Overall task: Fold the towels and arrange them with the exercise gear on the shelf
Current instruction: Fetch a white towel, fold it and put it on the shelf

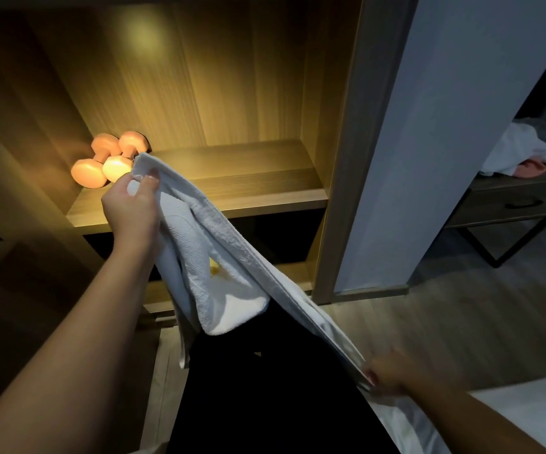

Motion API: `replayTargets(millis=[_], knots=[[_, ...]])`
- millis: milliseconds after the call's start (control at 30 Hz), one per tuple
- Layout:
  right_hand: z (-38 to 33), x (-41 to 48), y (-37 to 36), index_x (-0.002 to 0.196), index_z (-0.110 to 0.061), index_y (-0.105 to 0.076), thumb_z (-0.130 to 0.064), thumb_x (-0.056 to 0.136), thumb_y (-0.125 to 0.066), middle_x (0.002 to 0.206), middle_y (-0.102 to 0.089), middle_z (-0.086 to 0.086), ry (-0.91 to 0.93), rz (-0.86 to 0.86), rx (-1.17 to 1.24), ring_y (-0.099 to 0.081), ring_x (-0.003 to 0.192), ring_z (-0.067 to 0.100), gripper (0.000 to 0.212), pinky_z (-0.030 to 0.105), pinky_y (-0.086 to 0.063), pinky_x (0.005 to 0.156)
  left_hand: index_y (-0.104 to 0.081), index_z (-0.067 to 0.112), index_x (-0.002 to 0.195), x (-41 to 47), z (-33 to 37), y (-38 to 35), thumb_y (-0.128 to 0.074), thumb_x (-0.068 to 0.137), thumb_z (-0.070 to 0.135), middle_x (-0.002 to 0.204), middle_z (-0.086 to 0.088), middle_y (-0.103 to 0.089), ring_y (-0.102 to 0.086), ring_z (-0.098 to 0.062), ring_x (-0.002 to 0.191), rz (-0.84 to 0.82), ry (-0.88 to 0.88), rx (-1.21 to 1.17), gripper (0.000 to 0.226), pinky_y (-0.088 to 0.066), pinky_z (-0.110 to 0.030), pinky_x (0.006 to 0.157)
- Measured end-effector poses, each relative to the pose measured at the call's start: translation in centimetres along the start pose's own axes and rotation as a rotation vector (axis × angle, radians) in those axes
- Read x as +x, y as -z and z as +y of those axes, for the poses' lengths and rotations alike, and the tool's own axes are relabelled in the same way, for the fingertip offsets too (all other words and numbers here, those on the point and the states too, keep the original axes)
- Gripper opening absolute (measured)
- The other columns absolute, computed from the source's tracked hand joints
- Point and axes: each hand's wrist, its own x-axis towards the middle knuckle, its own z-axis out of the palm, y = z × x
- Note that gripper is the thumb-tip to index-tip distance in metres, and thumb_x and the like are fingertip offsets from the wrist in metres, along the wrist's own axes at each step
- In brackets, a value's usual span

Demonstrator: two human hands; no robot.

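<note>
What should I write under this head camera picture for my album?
Two hands, left hand and right hand, stretch a white towel before a lit shelf holding pink dumbbells.

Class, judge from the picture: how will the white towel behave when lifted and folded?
Probably floppy: the towel sags between the left hand and right hand, and a loose flap hangs below. Likely not slippery: its looped weave shows, and pinches at two ends hold it. Seemingly light: finger grips alone carry it.
</note>
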Motion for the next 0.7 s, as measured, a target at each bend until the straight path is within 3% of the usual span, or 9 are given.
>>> replayTargets(millis=[67,133,200,300,467,700], knots=[[0.4,-0.3,-1.5,0.126,-0.016,-0.061,-0.022,0.091,-0.058,0.136,-0.055,0.010,-0.063,-0.103,-0.121,-0.047,0.130,0.026,0.035,0.034,-0.028,0.110,-0.054,0.026,0.072,0.3,0.1,0.4,-0.059,0.094,0.028,0.077,0.001,-0.055,-0.055,-0.018,0.079,0.009,-0.004,0.026,0.023,-0.049,-0.035,0.074],[0.4,-0.5,-2.1,0.125,-0.012,-0.062,-0.014,0.091,-0.052,0.132,-0.057,0.014,-0.089,-0.139,-0.190,-0.049,0.128,0.031,0.035,0.045,-0.029,0.111,-0.054,0.027,0.072,0.3,0.3,0.5,-0.058,0.094,0.029,0.079,0.001,-0.056,-0.056,-0.019,0.080,0.005,-0.020,0.053,0.022,-0.050,-0.036,0.075],[-0.2,-0.7,-2.1,0.128,-0.012,-0.059,-0.019,0.093,-0.052,0.132,-0.057,0.014,-0.133,-0.141,-0.218,-0.050,0.127,0.033,0.037,0.047,-0.029,0.110,-0.055,0.028,0.072,-0.1,0.4,0.2,-0.058,0.094,0.028,0.076,0.004,-0.056,-0.057,-0.017,0.079,-0.011,-0.040,0.064,0.022,-0.050,-0.034,0.073],[-0.1,-0.2,-2.5,0.133,-0.010,-0.055,-0.025,0.091,-0.058,0.135,-0.056,0.012,-0.222,-0.078,-0.113,-0.052,0.126,0.030,0.045,0.041,-0.036,0.105,-0.057,0.031,0.073,-0.7,0.8,-0.2,-0.059,0.094,0.028,0.076,0.010,-0.058,-0.059,-0.007,0.073,-0.010,-0.044,0.045,0.021,-0.051,-0.030,0.069],[1.0,0.0,-2.5,0.139,-0.003,-0.048,-0.018,0.100,-0.047,0.142,-0.052,0.013,-0.386,-0.023,0.269,-0.051,0.130,0.022,0.042,0.023,-0.040,0.098,-0.058,0.031,0.073,-0.7,0.9,0.0,-0.060,0.094,0.028,0.077,0.007,-0.059,-0.061,-0.016,0.082,-0.010,-0.040,0.059,0.021,-0.054,-0.040,0.079],[2.4,-0.3,-3.4,0.141,-0.004,-0.045,-0.014,0.102,-0.040,0.142,-0.051,0.016,-0.475,0.150,0.562,-0.051,0.129,0.024,0.040,0.025,-0.040,0.100,-0.056,0.029,0.072,-0.6,0.6,0.2,-0.059,0.094,0.030,0.076,0.005,-0.057,-0.057,-0.015,0.078,-0.003,-0.030,0.064,0.022,-0.050,-0.035,0.073]])
